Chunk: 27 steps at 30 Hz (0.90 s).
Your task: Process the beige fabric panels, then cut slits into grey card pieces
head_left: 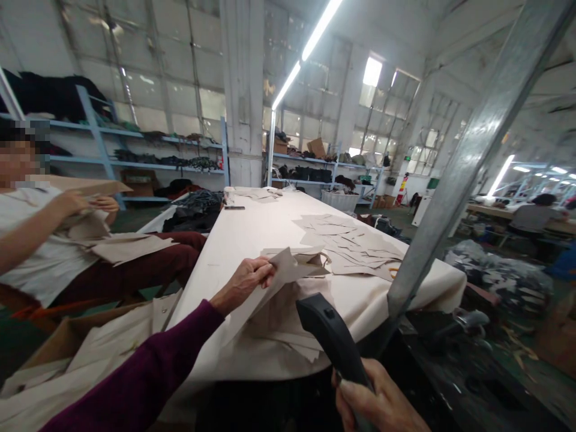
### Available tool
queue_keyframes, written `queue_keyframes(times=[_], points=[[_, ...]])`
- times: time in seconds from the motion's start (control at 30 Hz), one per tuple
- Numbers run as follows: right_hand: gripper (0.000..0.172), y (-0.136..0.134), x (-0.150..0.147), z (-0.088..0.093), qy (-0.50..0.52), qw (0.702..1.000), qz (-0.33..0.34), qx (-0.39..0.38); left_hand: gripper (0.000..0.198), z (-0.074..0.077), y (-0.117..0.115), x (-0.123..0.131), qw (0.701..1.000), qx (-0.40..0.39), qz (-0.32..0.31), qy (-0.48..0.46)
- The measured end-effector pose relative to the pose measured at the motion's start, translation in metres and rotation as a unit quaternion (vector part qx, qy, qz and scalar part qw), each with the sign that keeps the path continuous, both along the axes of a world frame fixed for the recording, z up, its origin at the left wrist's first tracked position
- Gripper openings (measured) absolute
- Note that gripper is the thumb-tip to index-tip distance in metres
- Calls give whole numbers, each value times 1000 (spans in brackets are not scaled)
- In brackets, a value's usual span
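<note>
My left hand (252,276) is closed in a pinch on the edge of a beige fabric piece (283,267), held up over the near end of the white-covered table (265,219). In my right hand (375,396) is a black curved handheld tool (330,324), with fingers wrapped around its lower part. A small button shows near its broad head, which points up and left toward the fabric, apart from it. More beige pieces (310,345) lie below and behind the raised one. What the tool is I cannot tell.
Cut beige pieces (351,243) spread over the table's right side. A slanted metal post (454,180) stands at the right edge. A co-worker (40,234) sits at left handling beige pieces, near a cardboard box (58,342) of cloth. Bagged material (499,276) lies at right.
</note>
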State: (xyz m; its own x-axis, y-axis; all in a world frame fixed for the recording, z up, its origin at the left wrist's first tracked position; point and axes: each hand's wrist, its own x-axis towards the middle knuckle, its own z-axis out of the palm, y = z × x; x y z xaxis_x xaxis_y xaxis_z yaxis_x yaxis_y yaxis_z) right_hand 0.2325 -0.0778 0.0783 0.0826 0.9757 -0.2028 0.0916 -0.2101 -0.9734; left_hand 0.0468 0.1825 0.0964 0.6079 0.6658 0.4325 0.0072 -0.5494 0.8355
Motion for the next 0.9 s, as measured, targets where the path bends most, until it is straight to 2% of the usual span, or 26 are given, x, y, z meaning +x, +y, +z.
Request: queue_keyframes(times=[0.07,0.13,0.23,0.3,0.33,0.4,0.47,0.53,0.6,0.7,0.73,0.8,0.9], points=[[36,16,-7,2,48,998,32,23,32,-2,4,6,999,-40,5,-32],[34,34,-13,2,80,995,51,45,31,-7,3,8,999,-29,30,-32],[34,54,-15,3,103,992,28,75,31,-27,-12,3,985,90,145,23],[36,58,-9,4,116,990,2,84,28,-56,-28,-5,952,225,197,69],[36,57,-5,4,120,989,-5,87,24,-73,-36,-10,934,298,174,89],[38,51,5,3,116,989,-11,89,21,-109,-48,-18,880,439,80,162],[38,40,12,0,112,990,-26,84,35,-137,-54,-23,831,502,44,236],[38,30,16,-7,114,990,-43,68,39,-149,-53,-23,808,511,63,287],[39,21,18,-16,115,991,-49,52,35,-147,-49,-18,804,495,82,320],[41,11,20,-26,107,993,-42,36,26,-124,-40,-7,824,452,53,338],[41,8,21,-27,102,993,-39,33,25,-113,-36,-3,842,426,47,328],[40,2,24,-25,85,995,-49,22,27,-85,-29,5,898,339,71,273],[41,-8,25,-15,70,993,-94,23,33,-42,-21,15,969,153,142,133]])
